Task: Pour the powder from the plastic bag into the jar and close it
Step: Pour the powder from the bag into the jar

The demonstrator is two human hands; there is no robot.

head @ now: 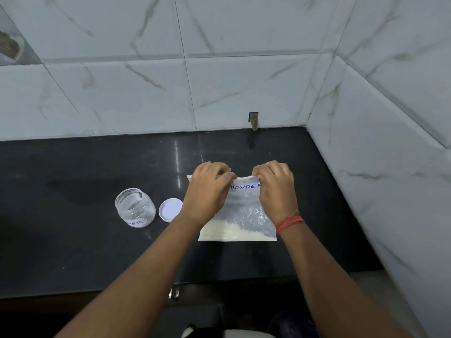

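Bag (244,215) flat on black counter (85,240), labelled POWDER, white powder (234,231) gathered at near end. Jar (135,207) upright, open, looks empty, left of bag. Lid (170,210) on counter between jar and bag. Left hand (207,191) and right hand (275,189) both pinching bag's far top edge, knuckles up.

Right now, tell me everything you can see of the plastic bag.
The plastic bag is clear, with POWDER handwritten in blue near its top. It lies flat on the black counter, right of the lid. Pale powder sits along its near edge. The left hand and right hand pinch the top edge; whether it is open is unclear.
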